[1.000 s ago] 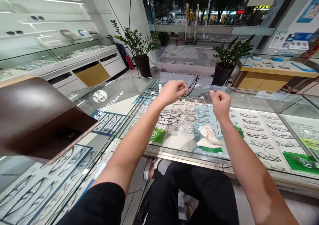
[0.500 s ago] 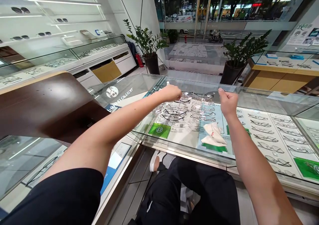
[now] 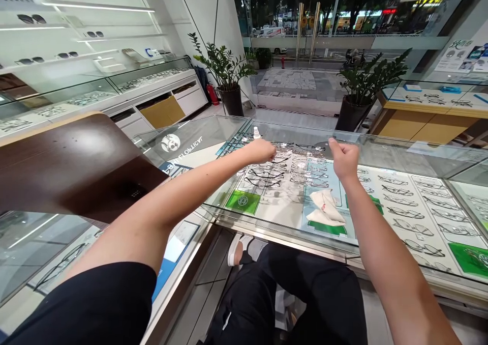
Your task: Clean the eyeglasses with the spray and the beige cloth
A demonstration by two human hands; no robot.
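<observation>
My left hand [image 3: 261, 151] is closed, its fingers curled down above the glass-topped display case [image 3: 282, 225]. Just beyond it stands a small white bottle [image 3: 256, 132]. Apart from it, to the right, my right hand [image 3: 345, 160] is closed in a fist with the thumb uppermost. Whatever either hand may hold is hidden or too small to make out. Below and between them, rows of eyeglasses [image 3: 266, 174] show through the glass. A crumpled cream cloth [image 3: 325, 210] with a red mark lies on the case, nearer to my right hand.
A dark brown board [image 3: 72, 162] stands at the left beside another glass case. Potted plants [image 3: 231, 98] flank the glass doors beyond. More eyeglasses [image 3: 406, 200] fill the case at the right. My legs [image 3: 312, 294] are close against its front edge.
Both hands have shifted slightly left and down in the picture, still closed. More of the white bottle shows beyond my left hand. The cloth still lies on the case.
</observation>
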